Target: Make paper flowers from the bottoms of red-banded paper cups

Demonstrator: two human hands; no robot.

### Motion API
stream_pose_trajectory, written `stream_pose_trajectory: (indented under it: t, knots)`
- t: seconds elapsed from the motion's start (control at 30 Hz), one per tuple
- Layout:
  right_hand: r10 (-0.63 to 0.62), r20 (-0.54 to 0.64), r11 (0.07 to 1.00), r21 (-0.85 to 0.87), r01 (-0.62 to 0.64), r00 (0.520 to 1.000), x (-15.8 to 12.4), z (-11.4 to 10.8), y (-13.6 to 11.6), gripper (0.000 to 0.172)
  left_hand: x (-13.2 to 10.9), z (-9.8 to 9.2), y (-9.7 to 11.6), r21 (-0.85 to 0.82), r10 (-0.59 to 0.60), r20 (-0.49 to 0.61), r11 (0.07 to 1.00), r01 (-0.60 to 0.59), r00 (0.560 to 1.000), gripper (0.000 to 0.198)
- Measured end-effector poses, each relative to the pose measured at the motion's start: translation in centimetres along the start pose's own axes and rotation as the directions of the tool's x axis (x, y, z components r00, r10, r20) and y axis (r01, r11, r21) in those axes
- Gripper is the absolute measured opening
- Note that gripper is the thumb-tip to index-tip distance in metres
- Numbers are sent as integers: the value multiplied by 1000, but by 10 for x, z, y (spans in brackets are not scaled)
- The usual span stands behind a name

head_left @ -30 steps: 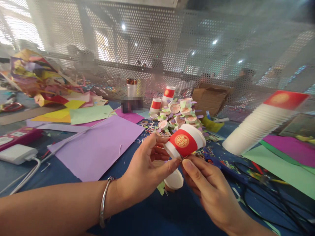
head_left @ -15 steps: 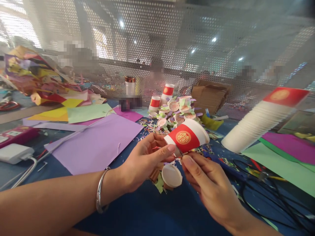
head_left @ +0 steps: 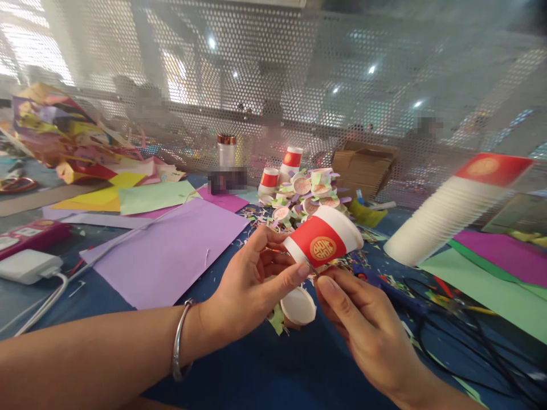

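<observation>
A white paper cup point(head_left: 325, 234) with a red band and a gold emblem is tilted on its side in front of me, its base to the left. My left hand point(head_left: 260, 276) grips it near the base, thumb below and fingers behind. My right hand point(head_left: 352, 307) pinches a thin metal blade point(head_left: 313, 269), its tip against the cup's lower side by my left thumb. Most of that tool is hidden in my fingers. Under my hands lies a round white cup bottom point(head_left: 298, 306) with green paper scraps. Beyond the cup is a pile of cut cup bottoms point(head_left: 310, 191).
A long stack of nested paper cups point(head_left: 444, 213) leans on the right. Purple paper point(head_left: 171, 250) lies left, near a white adapter point(head_left: 29, 266) with its cable. Black cables point(head_left: 465, 341) coil at right. A cardboard box point(head_left: 363, 168) and a jar point(head_left: 226, 151) stand behind.
The cup has turned slightly in my left hand, its emblem now a little lower and further right. My left fingers have shifted around the base; the blade stays against the cup.
</observation>
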State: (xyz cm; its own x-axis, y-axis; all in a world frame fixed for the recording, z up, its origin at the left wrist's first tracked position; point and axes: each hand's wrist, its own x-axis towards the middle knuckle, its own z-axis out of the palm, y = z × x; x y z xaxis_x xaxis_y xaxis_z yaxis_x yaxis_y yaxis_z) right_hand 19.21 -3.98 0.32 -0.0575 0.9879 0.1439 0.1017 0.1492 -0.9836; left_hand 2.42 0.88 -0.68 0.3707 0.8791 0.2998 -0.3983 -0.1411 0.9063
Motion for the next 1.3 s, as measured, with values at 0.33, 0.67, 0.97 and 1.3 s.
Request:
stream_pose_trajectory:
  t: [0.33,0.67,0.97,1.3]
  knots:
    - [-84,53,995,-49,87,995,6,-6,8,37,1,0,-2,123,83,-31,989,-78,996,38]
    - [-19,51,1000,5,19,999,4,-4,3,39,5,-1,0,-10,10,-17,1000,-10,1000,38]
    - [7,59,997,82,-12,998,4,0,3,33,2,-2,-1,379,205,-46,909,-173,978,33]
    - [-64,90,997,56,59,994,4,-5,6,32,-3,-1,0,283,133,-78,953,-106,988,44]
